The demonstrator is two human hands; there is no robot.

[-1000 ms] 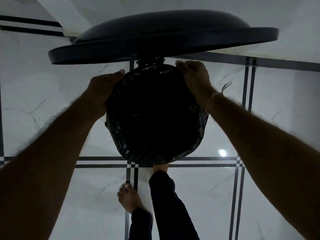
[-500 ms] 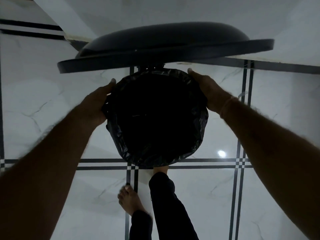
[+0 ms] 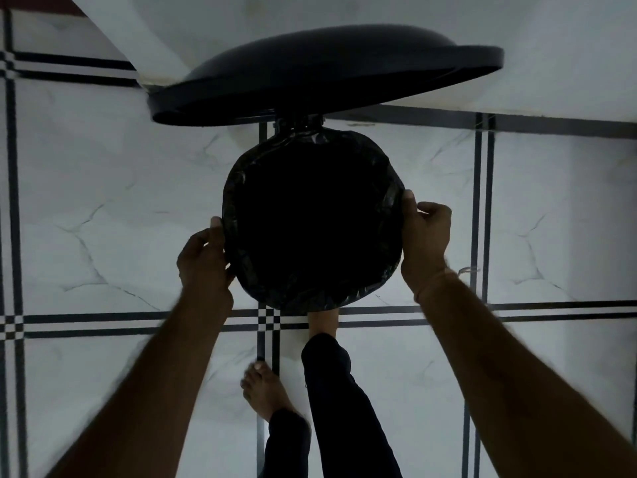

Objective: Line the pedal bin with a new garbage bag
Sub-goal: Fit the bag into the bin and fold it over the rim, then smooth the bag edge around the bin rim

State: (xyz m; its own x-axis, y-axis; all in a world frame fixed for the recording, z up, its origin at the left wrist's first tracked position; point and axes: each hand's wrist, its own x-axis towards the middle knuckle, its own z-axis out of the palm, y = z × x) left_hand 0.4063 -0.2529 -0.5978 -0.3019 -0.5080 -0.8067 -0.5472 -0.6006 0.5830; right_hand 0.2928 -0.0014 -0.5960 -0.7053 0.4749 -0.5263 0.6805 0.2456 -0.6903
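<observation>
A round black pedal bin stands on the tiled floor, its lid (image 3: 324, 74) raised at the far side. A crinkled black garbage bag (image 3: 386, 167) is folded over the whole rim, and the inside is too dark to see. My left hand (image 3: 203, 260) grips the bag at the rim's left side, thumb on top. My right hand (image 3: 425, 243) presses the bag at the right side, thumb on the rim. My right foot (image 3: 324, 320) reaches under the bin's front edge, where the pedal is hidden.
White marble floor tiles (image 3: 103, 219) with black border lines surround the bin. A pale wall (image 3: 551, 63) runs behind the lid. My left foot (image 3: 267, 395) stands on the floor just in front of the bin.
Both hands have slid from the far part of the rim toward me along its sides. The bin and lid now sit lower and smaller in view.
</observation>
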